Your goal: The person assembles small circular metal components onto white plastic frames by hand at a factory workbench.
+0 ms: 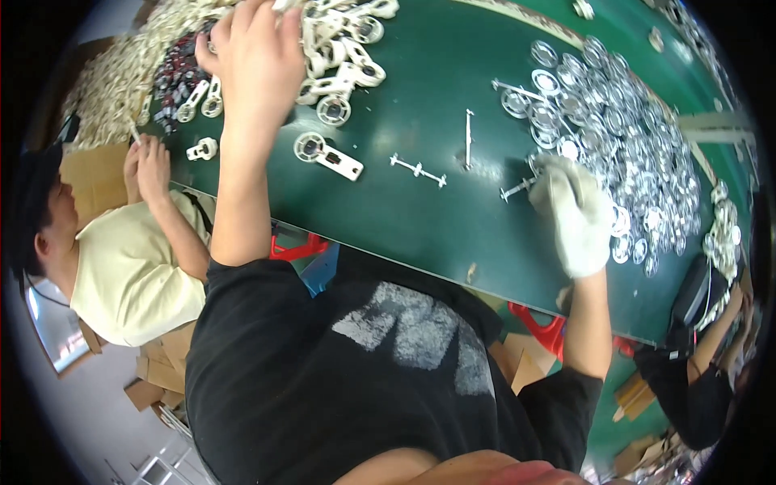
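My bare left hand reaches over a heap of cream plastic parts, each with a ring end and a flat arm. Its fingers are spread and slightly blurred; the tips run up to the picture's top edge. My right hand, in a white glove, is closed at the near-left edge of a pile of silver rings. From its fingertips juts a thin silver rod with short crosspieces; its other end is hidden by the glove. Between my hands lie a similar rod and a cream ring-ended part.
Another silver rod is farther back on the green table. A small cream piece lies left of my forearm. Dark red parts are heaped beyond. One person works at left, another at right.
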Available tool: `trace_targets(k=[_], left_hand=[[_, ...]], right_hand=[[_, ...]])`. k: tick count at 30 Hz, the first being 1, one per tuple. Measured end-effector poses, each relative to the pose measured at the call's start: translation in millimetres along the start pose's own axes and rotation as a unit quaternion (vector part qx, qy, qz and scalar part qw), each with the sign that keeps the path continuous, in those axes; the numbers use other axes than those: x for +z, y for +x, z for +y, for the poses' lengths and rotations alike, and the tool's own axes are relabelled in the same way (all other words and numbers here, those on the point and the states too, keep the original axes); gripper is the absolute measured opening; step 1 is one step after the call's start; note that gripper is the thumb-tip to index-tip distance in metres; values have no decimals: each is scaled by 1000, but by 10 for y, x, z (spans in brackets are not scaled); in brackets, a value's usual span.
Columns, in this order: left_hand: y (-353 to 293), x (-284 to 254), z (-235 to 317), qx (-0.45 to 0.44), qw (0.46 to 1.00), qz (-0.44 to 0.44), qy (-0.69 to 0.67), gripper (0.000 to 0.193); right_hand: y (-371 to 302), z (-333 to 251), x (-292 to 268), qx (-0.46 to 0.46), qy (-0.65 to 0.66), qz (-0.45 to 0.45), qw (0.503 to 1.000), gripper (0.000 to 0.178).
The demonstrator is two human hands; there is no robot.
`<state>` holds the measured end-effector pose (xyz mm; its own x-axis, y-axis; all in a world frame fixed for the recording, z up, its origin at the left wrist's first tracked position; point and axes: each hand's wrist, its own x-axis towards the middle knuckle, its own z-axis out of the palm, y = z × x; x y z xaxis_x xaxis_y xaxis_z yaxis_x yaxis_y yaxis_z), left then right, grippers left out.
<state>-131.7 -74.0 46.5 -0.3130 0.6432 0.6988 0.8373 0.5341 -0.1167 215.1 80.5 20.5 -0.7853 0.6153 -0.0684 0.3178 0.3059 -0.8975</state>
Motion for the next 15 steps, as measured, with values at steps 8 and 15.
trace_targets(k=[8, 15], left_hand=[[-233, -103, 2012, 229, 934, 16, -272, 33], [-415, 88, 1919, 255, 869, -185, -381, 44]], right_hand=[[213, -138, 4, 32, 184, 136, 973, 40], [329, 207, -454, -41, 408, 217, 886, 37]])
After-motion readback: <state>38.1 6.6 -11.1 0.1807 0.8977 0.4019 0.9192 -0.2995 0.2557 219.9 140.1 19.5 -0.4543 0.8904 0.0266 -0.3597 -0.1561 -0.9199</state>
